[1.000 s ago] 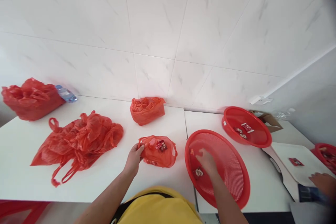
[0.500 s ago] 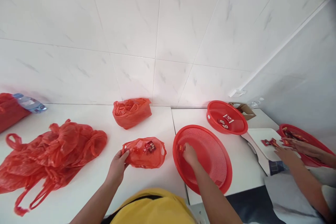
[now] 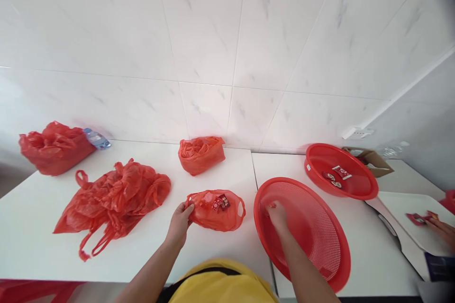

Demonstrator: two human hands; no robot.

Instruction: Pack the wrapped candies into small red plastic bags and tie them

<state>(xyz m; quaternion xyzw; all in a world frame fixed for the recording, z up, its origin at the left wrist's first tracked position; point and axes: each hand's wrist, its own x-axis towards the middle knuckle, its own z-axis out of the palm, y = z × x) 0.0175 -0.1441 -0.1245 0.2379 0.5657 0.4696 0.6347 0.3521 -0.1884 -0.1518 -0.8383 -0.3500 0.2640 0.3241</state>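
My left hand (image 3: 179, 223) pinches the left edge of a thin red plastic bag (image 3: 213, 221), which lies open on the white table. Several small red-and-white wrapped packets (image 3: 221, 202) rest inside it. My right hand (image 3: 277, 218) is down in a red perforated basket (image 3: 313, 227), near its left wall. Its fingers are closed, and a bit of a small red packet (image 3: 272, 205) shows at the fingertips; most of it is hidden.
A pile of red plastic bags (image 3: 121, 199) lies to the left. Filled red bags (image 3: 202, 155) and a water bottle (image 3: 96, 138) stand along the wall. On the right are a red basin (image 3: 355, 187), a cardboard box (image 3: 377, 163) and a scale (image 3: 401, 208), where another person's hand (image 3: 442, 232) touches packets.
The camera view has swung to the left, so everything sits further right. My right hand stays in the basket with a small red packet, and my left hand still holds the bag.
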